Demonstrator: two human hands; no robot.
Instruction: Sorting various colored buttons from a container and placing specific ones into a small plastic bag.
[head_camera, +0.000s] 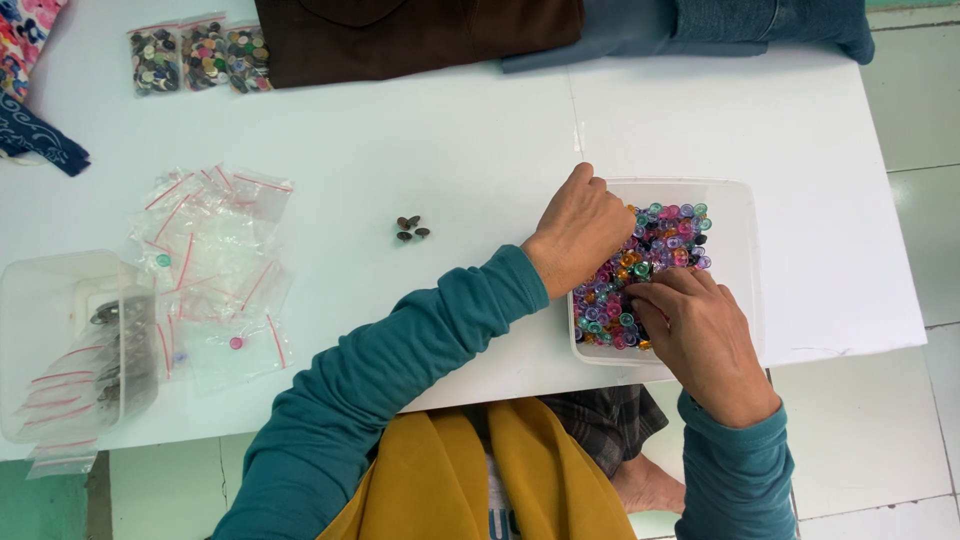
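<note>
Clear plastic tray (735, 215) holds mixed coloured buttons (660, 250). Left hand (580, 228), fingers curled, rests on the tray's left rim; right hand (700, 330) pinches into buttons at its near edge; what it grips cannot be told. Four dark buttons (411, 229) lie left of the tray.

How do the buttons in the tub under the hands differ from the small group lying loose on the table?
The buttons in the tub are many, heaped, translucent pink, purple, teal and orange. The loose buttons are few, dark and brownish, lying on the bare table. Both hands, left and right, reach into the tub; none touches the loose group.
</note>
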